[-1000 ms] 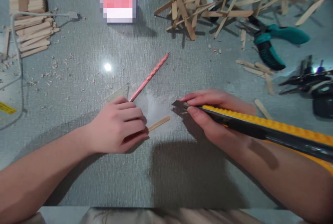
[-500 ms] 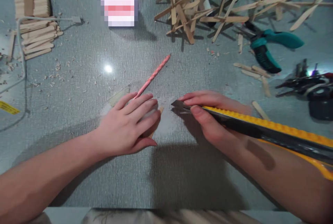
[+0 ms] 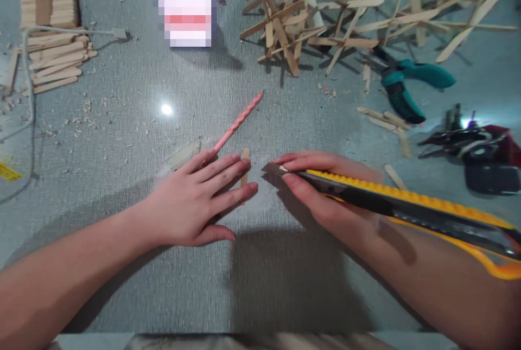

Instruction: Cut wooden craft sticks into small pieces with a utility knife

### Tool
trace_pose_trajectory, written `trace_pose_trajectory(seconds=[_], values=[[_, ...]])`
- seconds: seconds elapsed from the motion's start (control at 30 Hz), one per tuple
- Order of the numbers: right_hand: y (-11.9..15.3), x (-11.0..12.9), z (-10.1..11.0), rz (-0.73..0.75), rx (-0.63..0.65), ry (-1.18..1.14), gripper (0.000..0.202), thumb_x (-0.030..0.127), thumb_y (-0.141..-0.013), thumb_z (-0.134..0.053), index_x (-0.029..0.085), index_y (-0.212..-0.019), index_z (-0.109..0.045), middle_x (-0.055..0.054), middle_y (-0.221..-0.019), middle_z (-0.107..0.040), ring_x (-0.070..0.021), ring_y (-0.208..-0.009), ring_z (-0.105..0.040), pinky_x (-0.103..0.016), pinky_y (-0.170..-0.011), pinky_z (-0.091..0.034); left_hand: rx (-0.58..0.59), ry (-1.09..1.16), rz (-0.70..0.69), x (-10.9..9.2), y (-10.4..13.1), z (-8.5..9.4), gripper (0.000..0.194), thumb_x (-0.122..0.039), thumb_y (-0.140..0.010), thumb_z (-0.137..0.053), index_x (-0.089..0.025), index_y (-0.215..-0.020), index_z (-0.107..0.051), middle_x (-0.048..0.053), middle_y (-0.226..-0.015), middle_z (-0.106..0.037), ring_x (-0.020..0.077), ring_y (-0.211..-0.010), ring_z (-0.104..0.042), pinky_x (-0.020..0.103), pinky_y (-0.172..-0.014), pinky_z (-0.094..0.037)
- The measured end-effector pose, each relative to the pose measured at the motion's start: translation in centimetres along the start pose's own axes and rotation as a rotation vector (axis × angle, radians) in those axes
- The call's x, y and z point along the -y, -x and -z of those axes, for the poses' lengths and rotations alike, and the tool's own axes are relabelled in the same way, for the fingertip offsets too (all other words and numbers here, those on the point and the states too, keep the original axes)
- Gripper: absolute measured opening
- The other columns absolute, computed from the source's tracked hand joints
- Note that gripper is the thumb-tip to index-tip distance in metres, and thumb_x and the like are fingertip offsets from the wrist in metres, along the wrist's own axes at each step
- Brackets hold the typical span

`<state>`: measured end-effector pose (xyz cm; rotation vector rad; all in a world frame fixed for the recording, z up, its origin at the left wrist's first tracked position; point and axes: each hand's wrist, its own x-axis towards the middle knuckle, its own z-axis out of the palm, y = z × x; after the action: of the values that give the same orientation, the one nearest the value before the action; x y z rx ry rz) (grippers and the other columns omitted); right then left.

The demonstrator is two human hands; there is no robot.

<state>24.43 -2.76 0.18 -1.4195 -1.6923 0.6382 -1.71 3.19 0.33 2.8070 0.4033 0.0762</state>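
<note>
Gripped in the right hand [image 3: 328,214]: one utility knife [image 3: 366,198], yellow and black, fingers and thumb closed near its front, dark blade [image 3: 272,169] bare and pointing toward the left hand [image 3: 189,201]. That left hand I log as open, palm down, fingers spread; one short wooden stick [image 3: 246,153] lies on the table [image 3: 163,290] beneath its fingers, ends showing (how firmly it is pressed, I cannot tell from my remote seat). Hazards, in my judgement: a slip of the blade could nick the left fingertips, since they lie just beside its tip; the stick could skid or roll askew if the flat fingers bear too lightly; the pink pencil [image 3: 240,120], its near end at the little finger, could be knocked away by a sideways sweep. Materials: stick, pale wood, flat, round-ended; knife body, ribbed yellow edging along a long dark channel; pencil, slim, glossy; clear plastic piece [image 3: 185,154], flat, thin, beside the left hand; table, grey, finely streaked; wood scraps [image 3: 91,108], small, ragged; pliers [image 3: 427,73], teal curved handles; crossed sticks [image 3: 285,51], a spiky tangle beyond.
</note>
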Motion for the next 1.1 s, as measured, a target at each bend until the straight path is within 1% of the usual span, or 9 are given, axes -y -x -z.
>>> trace_pose_trajectory(seconds=[0.07, 0.17, 0.3, 0.5, 0.67, 0.83, 0.97, 1.03, 1.1], values=[[0.0, 0.1, 0.0, -0.014, 0.011, 0.003, 0.013, 0.019, -0.089, -0.070, 0.031, -0.094, -0.070, 0.001, -0.099, -0.080, -0.0192, -0.093, -0.076, -0.036, -0.087, -0.061, 0.010, 0.013, -0.015, 0.2, 0.1, 0.1, 0.072, -0.070, -0.098, -0.039, -0.025, -0.154, -0.040, 0.016, -0.166, -0.027, 0.0335, -0.155, -0.025, 0.059, -0.123, -0.024], [-0.2, 0.2, -0.2, 0.010, 0.057, 0.019, 0.014, 0.018, -0.089, -0.069, 0.031, -0.094, -0.069, 0.001, -0.098, -0.080, -0.0194, -0.090, -0.077, -0.036, -0.083, -0.063, 0.012, 0.014, -0.006, 0.2, 0.2, 0.2, 0.074, -0.074, -0.095, -0.041, -0.028, -0.152, -0.042, 0.016, -0.166, -0.025, 0.0339, -0.154, -0.027, 0.061, -0.122, -0.023], [-0.4, 0.2, -0.7, 0.128, 0.135, 0.004, 0.017, 0.014, -0.088, -0.069, 0.030, -0.094, -0.068, 0.001, -0.096, -0.080, -0.0181, -0.085, -0.078, -0.031, -0.075, -0.065, -0.011, -0.009, 0.025, -0.3, 0.2, 0.1, 0.079, -0.076, -0.089, -0.051, -0.028, -0.152, -0.043, 0.017, -0.165, -0.028, 0.0356, -0.153, -0.029, 0.062, -0.122, -0.023], [-0.4, 0.2, -0.9, 0.173, 0.201, -0.001, 0.026, 0.012, -0.087, -0.069, 0.031, -0.104, -0.067, -0.001, -0.101, -0.080, -0.0189, -0.087, -0.078, -0.033, -0.077, -0.066, -0.027, 0.019, 0.028, -0.7, 0.0, -0.1, 0.086, -0.071, -0.081, -0.066, -0.024, -0.151, -0.045, 0.020, -0.163, -0.032, 0.0378, -0.152, -0.032, 0.060, -0.122, -0.026], [-0.5, 0.2, -1.0, 0.204, 0.224, -0.007, 0.029, 0.009, -0.086, -0.068, 0.029, -0.107, -0.067, -0.001, -0.103, -0.080, -0.0178, -0.090, -0.078, -0.031, -0.078, -0.066, -0.087, 0.021, 0.002, -0.3, -0.3, -0.1, 0.077, -0.065, -0.091, -0.057, -0.010, -0.144, -0.051, 0.024, -0.154, -0.046, 0.0403, -0.142, -0.046, 0.060, -0.119, -0.035], [-0.3, -0.1, -1.1, 0.120, 0.152, -0.027, 0.026, 0.009, -0.085, -0.070, 0.030, -0.101, -0.068, -0.001, -0.102, -0.080, -0.0188, -0.089, -0.077, -0.033, -0.079, -0.066, -0.200, 0.028, -0.015, -0.2, -0.9, -0.1, 0.057, -0.046, -0.103, -0.045, 0.000, -0.132, -0.057, 0.023, -0.140, -0.060, 0.0344, -0.135, -0.055, 0.054, -0.118, -0.040], [-0.4, 0.0, -1.0, 0.053, 0.077, -0.029, 0.023, 0.011, -0.085, -0.070, 0.031, -0.096, -0.069, 0.001, -0.097, -0.080, -0.0189, -0.086, -0.078, -0.035, -0.078, -0.066, -0.294, -0.014, 0.071, -0.2, -1.4, 0.0, 0.046, -0.041, -0.102, -0.051, -0.006, -0.131, -0.060, 0.016, -0.135, -0.065, 0.0287, -0.135, -0.056, 0.048, -0.120, -0.038], [-0.5, 0.3, -1.1, 0.078, 0.084, -0.039, 0.022, 0.011, -0.085, -0.070, 0.031, -0.095, -0.068, 0.001, -0.095, -0.080, -0.0186, -0.084, -0.078, -0.034, -0.077, -0.066, -0.291, -0.021, 0.157, -0.1, -1.7, 0.0, 0.053, -0.048, -0.101, -0.051, -0.008, -0.135, -0.057, 0.014, -0.142, -0.061, 0.0291, -0.139, -0.052, 0.048, -0.122, -0.035], [-0.7, 0.5, -1.2, 0.127, 0.110, -0.039, 0.023, 0.011, -0.086, -0.069, 0.031, -0.095, -0.067, 0.001, -0.094, -0.080, -0.0180, -0.082, -0.078, -0.033, -0.075, -0.066, -0.236, -0.018, 0.228, 0.1, -2.1, -0.1, 0.066, -0.057, -0.099, -0.049, -0.008, -0.144, -0.050, 0.014, -0.153, -0.050, 0.0319, -0.145, -0.044, 0.052, -0.123, -0.031]])
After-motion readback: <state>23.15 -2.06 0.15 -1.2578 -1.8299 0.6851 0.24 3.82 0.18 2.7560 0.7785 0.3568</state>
